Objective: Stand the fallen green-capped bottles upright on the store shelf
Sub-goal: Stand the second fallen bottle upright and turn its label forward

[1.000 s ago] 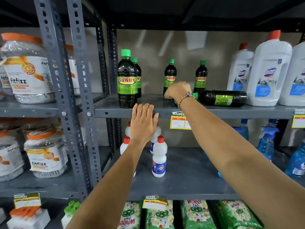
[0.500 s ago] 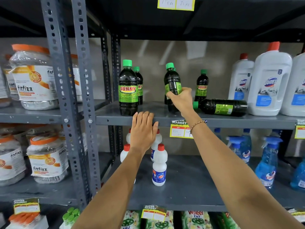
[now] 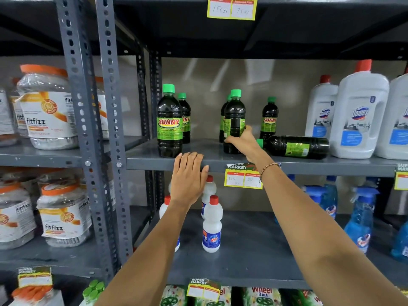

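Gripping an upright bottle [image 3: 234,122] low in the right hand [image 3: 244,142], left hand [image 3: 187,175] flat and empty on the shelf [image 3: 143,154] edge, with the fallen bottle [image 3: 295,146] just right, cap leftward toward the nearer right hand.

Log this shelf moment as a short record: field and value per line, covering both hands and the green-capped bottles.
right hand: gripping the lower body of an upright bottle, base on the shelf
left hand: flat on the shelf's front edge, holding nothing
fallen bottle: on its side, cap pointing left, just right of the right hand
front-left bottle: upright
left to do: one bottle to stand up
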